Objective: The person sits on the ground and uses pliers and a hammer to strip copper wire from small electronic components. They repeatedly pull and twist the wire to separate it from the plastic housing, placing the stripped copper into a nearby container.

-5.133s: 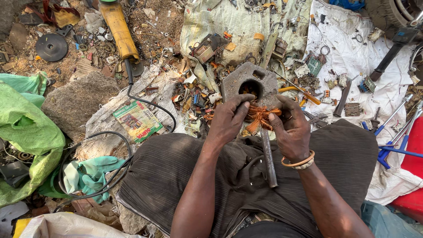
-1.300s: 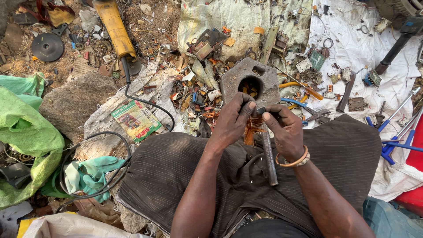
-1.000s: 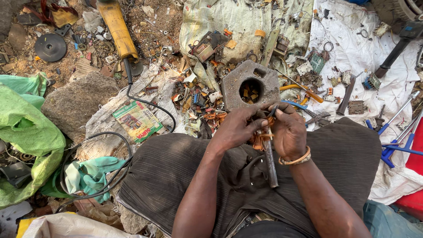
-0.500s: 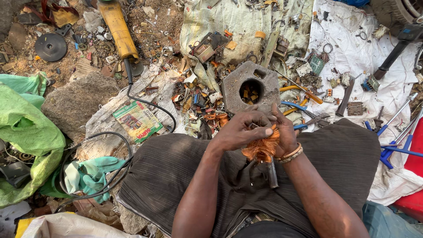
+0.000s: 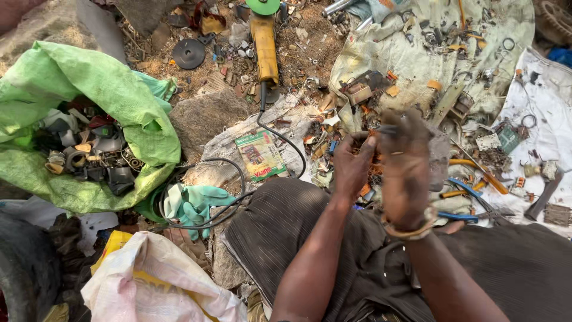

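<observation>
On the ground: I'm seeing dirt littered with scrap, a green sack (image 5: 89, 95), a yellow grinder (image 5: 265, 48).
Hands: left hand (image 5: 353, 164) and right hand (image 5: 405, 161) are both gripping copper wire (image 5: 374, 164).

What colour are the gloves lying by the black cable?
Teal-green gloves, beside the cable; head view.

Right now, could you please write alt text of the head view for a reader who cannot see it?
A seated person's left hand and right hand together hold a small bundle of copper wire above a scrap-strewn ground. A yellow angle grinder lies ahead, and a green sack of parts lies open at left.
</observation>
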